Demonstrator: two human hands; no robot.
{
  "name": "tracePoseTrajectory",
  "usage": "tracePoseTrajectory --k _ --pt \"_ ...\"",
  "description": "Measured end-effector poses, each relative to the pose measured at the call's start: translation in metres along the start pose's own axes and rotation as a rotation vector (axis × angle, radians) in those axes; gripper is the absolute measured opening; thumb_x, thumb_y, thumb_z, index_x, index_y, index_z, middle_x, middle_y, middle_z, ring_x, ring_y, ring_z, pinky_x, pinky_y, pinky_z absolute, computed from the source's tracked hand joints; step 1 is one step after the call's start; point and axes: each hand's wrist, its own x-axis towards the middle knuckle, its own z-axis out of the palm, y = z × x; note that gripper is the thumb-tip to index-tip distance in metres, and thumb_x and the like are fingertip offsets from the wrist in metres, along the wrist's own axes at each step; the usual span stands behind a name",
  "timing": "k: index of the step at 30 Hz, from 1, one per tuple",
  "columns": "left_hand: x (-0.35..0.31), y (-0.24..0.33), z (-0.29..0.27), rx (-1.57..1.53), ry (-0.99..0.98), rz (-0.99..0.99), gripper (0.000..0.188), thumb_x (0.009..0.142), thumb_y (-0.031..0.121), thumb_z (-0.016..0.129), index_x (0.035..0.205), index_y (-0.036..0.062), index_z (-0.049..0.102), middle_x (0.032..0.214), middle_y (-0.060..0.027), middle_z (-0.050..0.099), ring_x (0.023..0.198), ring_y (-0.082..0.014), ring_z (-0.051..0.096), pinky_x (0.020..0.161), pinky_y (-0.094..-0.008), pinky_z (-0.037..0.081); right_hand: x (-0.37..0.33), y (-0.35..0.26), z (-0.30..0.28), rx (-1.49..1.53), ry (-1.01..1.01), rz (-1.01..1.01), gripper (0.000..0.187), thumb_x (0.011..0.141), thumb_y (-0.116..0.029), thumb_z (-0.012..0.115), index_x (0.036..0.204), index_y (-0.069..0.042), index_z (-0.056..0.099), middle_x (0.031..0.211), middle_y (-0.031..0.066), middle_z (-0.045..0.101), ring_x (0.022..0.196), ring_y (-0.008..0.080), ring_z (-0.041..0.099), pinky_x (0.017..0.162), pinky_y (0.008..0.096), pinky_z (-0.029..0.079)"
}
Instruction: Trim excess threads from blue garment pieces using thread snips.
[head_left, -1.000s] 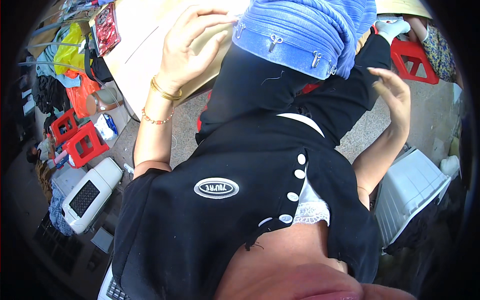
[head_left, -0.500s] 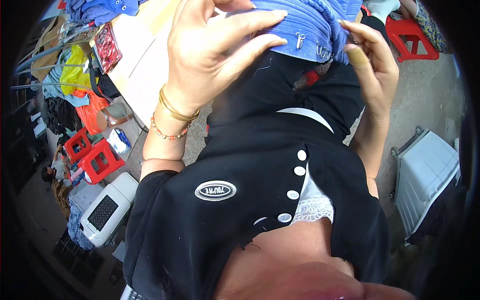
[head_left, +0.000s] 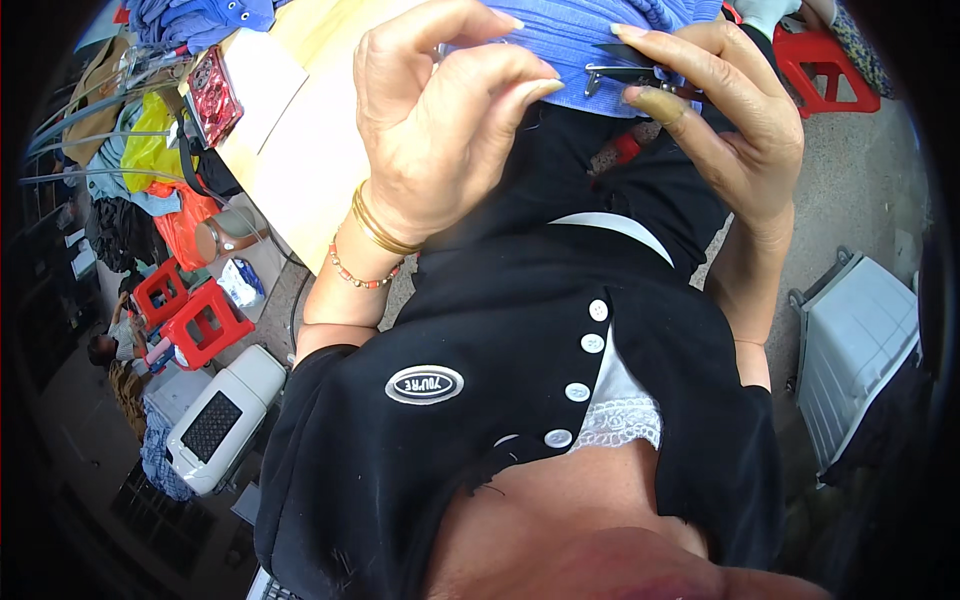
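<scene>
Ribbed blue fabric [head_left: 565, 40] lies over the table edge and my black-trousered lap. My right hand [head_left: 735, 110] is closed around small dark thread snips [head_left: 645, 75], whose two blades stand apart over the fabric and point left. Just by the blade tips, a small metal pin or hook [head_left: 592, 82] hangs at the fabric's lower edge. On the left, my left hand [head_left: 440, 110] is pinched, thumb against the curled fingers, above the same fabric. What it holds, if anything, is too small or hidden to tell.
A pale wooden table [head_left: 300, 130] carries a red patterned phone case [head_left: 212, 98] and more blue garments [head_left: 205, 20]. Red stools [head_left: 210, 322] stand at left and far right [head_left: 825, 70]. A grey plastic bin [head_left: 860, 350] is at right; another person [head_left: 120, 335] is at far left.
Thread snips now show in my right hand, which has moved left over the fabric. My left hand has shifted slightly right and its fingers have closed into a pinch.
</scene>
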Motion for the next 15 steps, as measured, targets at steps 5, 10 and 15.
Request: tracePoseTrajectory --k 5,10,15 --pt "-0.001 0.004 0.004 -0.013 0.053 -0.049 0.012 0.084 0.007 0.079 0.095 0.0084 0.074 0.106 -0.0095 0.056 0.100 -0.0195 0.057 0.082 -0.0287 0.050 0.002 0.001 0.000 -0.015 -0.034 -0.078 0.046 0.074 0.005 0.079 0.119 0.003 0.070 0.099 0.0100 0.066 0.081 0.0149 0.059 0.066 0.0253 0.048" --pt "0.003 0.011 0.006 -0.006 0.084 -0.065 0.012 0.084 0.009 0.079 0.094 0.0087 0.074 0.106 -0.0095 0.056 0.098 -0.0191 0.057 0.082 -0.0284 0.050 0.008 -0.007 0.000 -0.182 -0.048 -0.121 0.047 0.071 0.000 0.082 0.117 -0.003 0.073 0.090 0.0068 0.063 0.077 0.0157 0.058 0.064 0.0267 0.045" --pt "0.007 0.018 0.003 -0.134 0.011 -0.016 0.013 0.081 0.007 0.080 0.093 0.0082 0.074 0.107 -0.0091 0.055 0.094 -0.0186 0.059 0.078 -0.0277 0.050 0.002 -0.006 0.000 -0.286 -0.047 -0.172 0.042 0.071 -0.001 0.081 0.113 -0.001 0.073 0.088 0.0069 0.063 0.074 0.0165 0.058 0.063 0.0269 0.046"
